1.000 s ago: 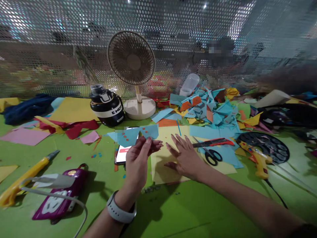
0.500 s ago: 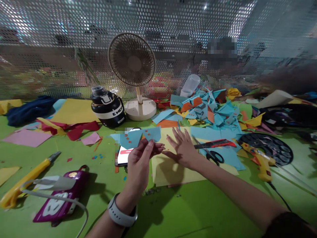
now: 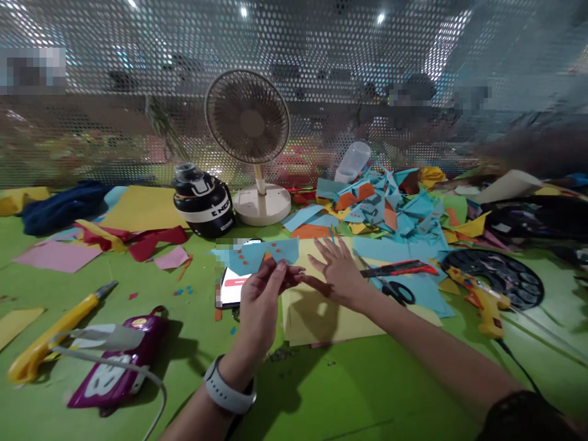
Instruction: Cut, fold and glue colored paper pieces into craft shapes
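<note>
Moved since the earliest frame: the right hand [image 3: 344,275], slid a little farther forward over the pale yellow paper [image 3: 303,327], fingertips now close to a narrow blue strip [image 3: 332,234]. The blue cutout [image 3: 245,260] sits slightly turned, its notch narrower to the eye.

Left hand [image 3: 264,294]: thumb and fingers together, clamped on the lower edge of the blue cutout; light wristband [image 3: 227,387] on the wrist.

Right hand: palm down, fingers spread apart, gripping nothing; whether it touches the paper cannot be told.

Blue cutout: one, dotted with small orange bits; held up in front of a lit phone [image 3: 231,294], partly covering it.

Right of the hands: red-and-black utility knife [image 3: 399,268]; scissors [image 3: 400,292], black-handled, just beside it; yellow glue gun [image 3: 487,306], near a round black palette [image 3: 519,278].

Behind: heap of blue and orange scraps [image 3: 395,205]; desk fan [image 3: 250,122], upright; black bottle [image 3: 204,213], beside the fan base.

Left: yellow-handled tool [image 3: 59,334]; purple power strip [image 3: 114,380], white plug and cable attached.

Surface: green table [image 3: 358,392].
</note>
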Demonstrator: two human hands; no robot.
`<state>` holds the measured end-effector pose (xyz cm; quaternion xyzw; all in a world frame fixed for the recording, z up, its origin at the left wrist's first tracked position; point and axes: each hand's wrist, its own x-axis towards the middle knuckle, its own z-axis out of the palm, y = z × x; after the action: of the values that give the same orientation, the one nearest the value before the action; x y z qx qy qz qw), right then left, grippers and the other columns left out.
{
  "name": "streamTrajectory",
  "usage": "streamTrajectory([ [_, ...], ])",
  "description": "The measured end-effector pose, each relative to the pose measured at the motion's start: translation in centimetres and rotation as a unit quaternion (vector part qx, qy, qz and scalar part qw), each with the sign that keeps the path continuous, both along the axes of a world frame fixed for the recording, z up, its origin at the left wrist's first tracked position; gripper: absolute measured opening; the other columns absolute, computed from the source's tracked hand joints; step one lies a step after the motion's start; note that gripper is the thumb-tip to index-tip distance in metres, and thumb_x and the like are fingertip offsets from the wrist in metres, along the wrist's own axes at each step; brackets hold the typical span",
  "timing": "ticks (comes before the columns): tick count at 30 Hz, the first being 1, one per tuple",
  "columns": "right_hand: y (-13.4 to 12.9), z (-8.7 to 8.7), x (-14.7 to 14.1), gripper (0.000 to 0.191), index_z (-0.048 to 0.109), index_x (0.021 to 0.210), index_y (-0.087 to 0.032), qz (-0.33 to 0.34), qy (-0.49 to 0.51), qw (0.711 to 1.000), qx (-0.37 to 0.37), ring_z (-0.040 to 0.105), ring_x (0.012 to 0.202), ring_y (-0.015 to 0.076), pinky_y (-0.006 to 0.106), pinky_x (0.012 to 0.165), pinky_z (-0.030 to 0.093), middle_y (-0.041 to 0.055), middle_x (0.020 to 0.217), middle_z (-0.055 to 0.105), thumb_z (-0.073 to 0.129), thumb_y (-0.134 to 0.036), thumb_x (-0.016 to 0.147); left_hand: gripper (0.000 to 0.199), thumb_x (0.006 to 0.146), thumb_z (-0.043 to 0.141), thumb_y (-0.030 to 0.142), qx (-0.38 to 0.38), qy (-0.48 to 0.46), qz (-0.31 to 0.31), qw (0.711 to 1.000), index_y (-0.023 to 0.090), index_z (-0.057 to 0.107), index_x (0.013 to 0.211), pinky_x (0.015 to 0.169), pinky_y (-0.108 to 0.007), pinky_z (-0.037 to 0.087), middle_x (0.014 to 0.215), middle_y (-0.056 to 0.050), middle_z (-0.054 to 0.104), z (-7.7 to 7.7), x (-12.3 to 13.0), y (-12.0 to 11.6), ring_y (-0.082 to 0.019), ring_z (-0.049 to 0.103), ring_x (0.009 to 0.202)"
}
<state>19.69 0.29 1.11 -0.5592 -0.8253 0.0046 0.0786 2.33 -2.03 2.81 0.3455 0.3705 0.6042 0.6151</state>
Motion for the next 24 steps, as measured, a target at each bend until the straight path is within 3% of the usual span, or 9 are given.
streamTrajectory([
  [6,-0.5,0.4,1.3,0.059,0.068,0.120,-0.024,-0.047,0.194,0.976,-0.089,0.028,0.142,0.0328,0.058,0.111,0.025,0.0124,0.147,0.045,0.027,-0.059,0.096,0.020,0.073,0.077,0.030,-0.003,-0.010,0.019,1.000,0.014,0.069,0.082,0.070,-0.024,0.055,0.075,-0.005,0.075,0.1,0.0,0.5,-0.015,0.071,0.070],
  [10,-0.8,0.2,1.8,0.050,0.071,0.113,-0.023,-0.049,0.239,0.969,-0.041,0.033,0.138,0.0335,0.057,0.109,0.028,0.0125,0.138,0.054,0.040,-0.056,0.093,0.019,0.074,0.077,0.029,-0.002,-0.013,0.023,1.000,0.015,0.067,0.082,0.069,-0.024,0.055,0.074,-0.005,0.075,0.1,0.0,0.5,-0.014,0.070,0.071],
  [12,-1.2,0.5,1.8,0.048,0.076,0.092,-0.018,-0.043,0.249,0.968,0.004,0.042,0.130,0.0346,0.055,0.106,0.031,0.0164,0.124,0.063,0.048,-0.058,0.088,0.018,0.075,0.076,0.029,0.003,-0.011,0.023,1.000,0.015,0.067,0.082,0.069,-0.024,0.055,0.075,-0.004,0.075,0.1,0.0,0.5,-0.015,0.070,0.072],
  [14,-1.9,1.1,1.8,0.051,0.069,0.062,-0.019,-0.012,0.287,0.958,-0.018,0.059,0.105,0.0296,0.049,0.096,0.042,0.0143,0.093,0.070,0.051,-0.061,0.086,0.016,0.076,0.076,0.029,0.009,-0.007,0.024,1.000,0.015,0.068,0.080,0.070,-0.025,0.055,0.076,-0.004,0.075,0.1,0.0,0.6,-0.015,0.070,0.073],
  [16,-2.5,2.0,2.0,0.058,0.057,0.049,-0.020,0.013,0.355,0.923,-0.147,0.062,0.069,0.0192,0.037,0.072,0.050,0.0071,0.063,0.065,0.051,-0.064,0.085,0.015,0.076,0.075,0.029,0.012,-0.003,0.026,1.000,0.015,0.069,0.079,0.070,-0.026,0.056,0.076,-0.004,0.075,0.1,0.0,0.6,-0.015,0.070,0.072],
  [19,-3.1,3.1,2.4,0.058,0.052,0.050,-0.019,-0.020,0.471,0.815,-0.337,0.040,0.035,0.0074,0.023,0.038,0.034,-0.0007,0.046,0.055,0.050,-0.067,0.083,0.015,0.077,0.075,0.030,0.010,-0.001,0.029,1.000,0.016,0.069,0.078,0.071,-0.025,0.056,0.076,-0.003,0.075,0.2,0.0,0.6,-0.014,0.070,0.071],
  [21,-3.4,3.6,2.5,0.050,0.056,0.058,-0.018,-0.056,0.548,0.761,-0.343,0.035,0.033,0.0045,0.020,0.035,0.027,-0.0040,0.046,0.054,0.060,-0.063,0.079,0.016,0.076,0.075,0.030,0.005,0.000,0.033,0.999,0.016,0.069,0.078,0.070,-0.024,0.056,0.075,-0.003,0.075,0.2,0.0,0.6,-0.014,0.070,0.071],
  [23,-3.9,4.5,2.2,0.033,0.067,0.080,-0.017,-0.040,0.603,0.731,-0.318,0.047,0.046,0.0047,0.017,0.045,0.038,-0.0047,0.059,0.059,0.074,-0.048,0.074,0.016,0.076,0.076,0.030,0.004,0.001,0.034,0.999,0.015,0.069,0.078,0.070,-0.024,0.055,0.074,-0.003,0.074,0.2,-0.1,0.6,-0.013,0.069,0.070],
  [24,-4.3,5.2,2.0,0.033,0.070,0.097,-0.019,-0.011,0.616,0.720,-0.318,0.054,0.058,0.0057,0.017,0.055,0.044,-0.0040,0.069,0.062,0.078,-0.040,0.072,0.017,0.076,0.076,0.030,0.006,0.002,0.032,0.999,0.015,0.069,0.079,0.070,-0.024,0.055,0.074,-0.003,0.074,0.1,-0.1,0.6,-0.013,0.069,0.070],
])
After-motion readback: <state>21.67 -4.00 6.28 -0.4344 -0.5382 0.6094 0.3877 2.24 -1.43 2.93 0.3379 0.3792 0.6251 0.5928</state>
